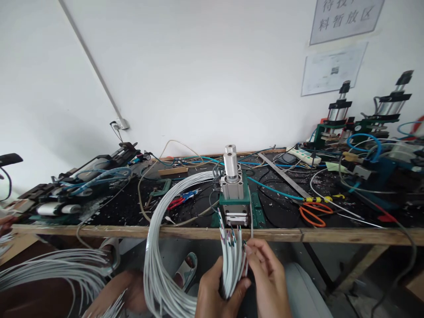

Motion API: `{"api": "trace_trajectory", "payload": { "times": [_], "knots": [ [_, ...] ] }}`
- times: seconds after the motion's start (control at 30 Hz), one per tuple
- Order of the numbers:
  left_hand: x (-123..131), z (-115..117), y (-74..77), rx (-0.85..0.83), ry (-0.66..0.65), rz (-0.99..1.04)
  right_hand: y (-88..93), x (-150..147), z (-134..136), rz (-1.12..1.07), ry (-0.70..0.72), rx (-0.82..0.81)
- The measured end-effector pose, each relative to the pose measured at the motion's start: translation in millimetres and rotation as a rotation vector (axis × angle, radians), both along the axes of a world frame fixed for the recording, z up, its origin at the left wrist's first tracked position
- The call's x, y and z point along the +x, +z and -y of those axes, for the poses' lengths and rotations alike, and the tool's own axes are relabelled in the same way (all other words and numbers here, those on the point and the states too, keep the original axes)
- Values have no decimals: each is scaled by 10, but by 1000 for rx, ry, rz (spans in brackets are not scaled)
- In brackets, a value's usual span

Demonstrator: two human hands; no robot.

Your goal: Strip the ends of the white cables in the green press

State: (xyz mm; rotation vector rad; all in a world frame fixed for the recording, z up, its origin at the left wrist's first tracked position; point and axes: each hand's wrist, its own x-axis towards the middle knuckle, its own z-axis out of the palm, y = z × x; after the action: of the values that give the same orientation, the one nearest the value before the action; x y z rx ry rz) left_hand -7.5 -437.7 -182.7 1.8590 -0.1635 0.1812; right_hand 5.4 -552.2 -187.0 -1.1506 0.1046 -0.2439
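Observation:
My left hand (215,285) is wrapped around a bundle of white cables (233,265), whose stripped ends show small coloured wires pointing up. From there the cables loop left in a large coil (154,265) that reaches over the bench. At the right side of the bundle, my right hand (266,271) pinches the end of one cable between thumb and forefinger. Just beyond the cable ends stands a small pneumatic press (233,190) with a silver cylinder and a green base, at the bench's front edge.
The dark bench (195,218) has a wooden front edge and scattered scraps. Red-handled pliers (177,202), a steel ruler (285,174) and an orange cord (314,214) lie on it. More presses (338,115) stand right. At left, another person sits near a second cable bundle (49,269).

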Motion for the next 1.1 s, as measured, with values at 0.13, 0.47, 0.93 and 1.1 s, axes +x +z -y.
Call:
{"api": "trace_trajectory", "payload": {
  "times": [0.13, 0.47, 0.93, 1.1],
  "knots": [
    [-8, -7, -44, 67, -21, 39, -42, 12, -93, -29, -107, 112],
    [-36, 28, 77, -102, 21, 58, 5, 9, -160, -33, -102, 302],
    [-33, -15, 7, -45, 65, 22, -106, 110, -130, 1, -39, 328],
    [-14, -13, -42, -16, 43, 19, -32, 104, -91, 8, -2, 331]
  ]
}}
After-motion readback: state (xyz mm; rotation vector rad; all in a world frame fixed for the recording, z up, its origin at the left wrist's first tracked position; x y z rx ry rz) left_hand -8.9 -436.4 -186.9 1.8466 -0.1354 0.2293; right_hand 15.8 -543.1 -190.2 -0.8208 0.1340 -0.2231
